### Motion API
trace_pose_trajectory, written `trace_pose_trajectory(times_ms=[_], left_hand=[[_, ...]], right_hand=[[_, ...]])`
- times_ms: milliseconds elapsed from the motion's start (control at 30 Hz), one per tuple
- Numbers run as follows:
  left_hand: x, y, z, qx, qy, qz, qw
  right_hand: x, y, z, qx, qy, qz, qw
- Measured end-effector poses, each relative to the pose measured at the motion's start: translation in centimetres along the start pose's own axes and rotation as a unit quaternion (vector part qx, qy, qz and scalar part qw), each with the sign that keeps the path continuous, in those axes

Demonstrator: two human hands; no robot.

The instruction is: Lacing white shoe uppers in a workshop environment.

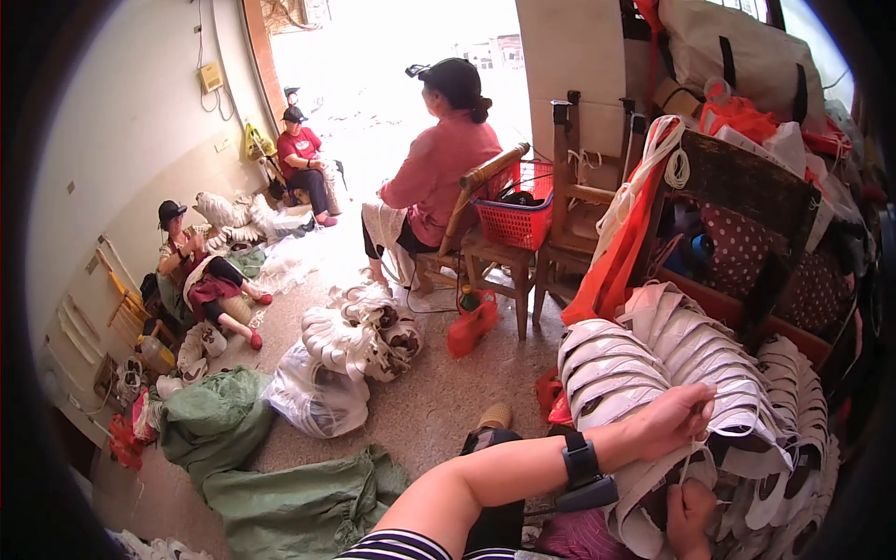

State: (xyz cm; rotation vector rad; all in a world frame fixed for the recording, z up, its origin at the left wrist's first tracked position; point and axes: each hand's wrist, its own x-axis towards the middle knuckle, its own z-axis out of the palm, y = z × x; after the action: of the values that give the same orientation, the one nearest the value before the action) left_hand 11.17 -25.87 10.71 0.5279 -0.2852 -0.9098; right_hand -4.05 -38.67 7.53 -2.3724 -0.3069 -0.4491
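- Strong daylight enters through the doorway at the top center, overexposed to near-blank white.
- Glare spreads onto the floor just below it; the lower center is more evenly exposed.
- Softer light reaches the wall at the upper left.
- The dark chair at the right sinks into shadow.
- At the lower right, the white pieces look fairly sharp, with soft shadows between them.
- Fisheye distortion bends straight edges; all 4 corners fade to black.
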Motion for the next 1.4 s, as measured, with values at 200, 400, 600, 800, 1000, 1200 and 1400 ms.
trace_pose_trajectory(times_ms=[200,400,600,800,1000,1200,1400], left_hand=[[0.3,-0.3,-0.7,-0.009,-0.018,-0.007,1.000],[0.0,-0.2,-0.3,-0.010,-0.022,0.002,1.000],[-0.9,0.4,0.2,-0.010,-0.012,0.003,1.000],[0.6,-0.4,1.1,-0.063,0.038,-0.059,0.996],[1.0,4.4,1.4,0.095,0.080,-0.100,0.987],[3.6,5.9,2.2,0.169,0.068,-0.129,0.975],[3.7,6.5,1.5,0.198,0.015,-0.106,0.974]], right_hand=[[0.1,0.0,0.1,-0.004,0.006,-0.001,1.000],[-0.2,0.4,0.2,-0.027,0.001,0.001,1.000],[-0.5,0.7,0.1,-0.042,-0.049,0.025,0.998],[-2.0,4.0,1.0,-0.055,0.072,0.007,0.996],[2.3,-0.2,-2.3,0.064,0.023,0.033,0.997],[3.3,0.4,-4.5,0.111,0.027,0.089,0.989],[3.6,0.2,-4.5,0.136,0.014,0.067,0.988]])
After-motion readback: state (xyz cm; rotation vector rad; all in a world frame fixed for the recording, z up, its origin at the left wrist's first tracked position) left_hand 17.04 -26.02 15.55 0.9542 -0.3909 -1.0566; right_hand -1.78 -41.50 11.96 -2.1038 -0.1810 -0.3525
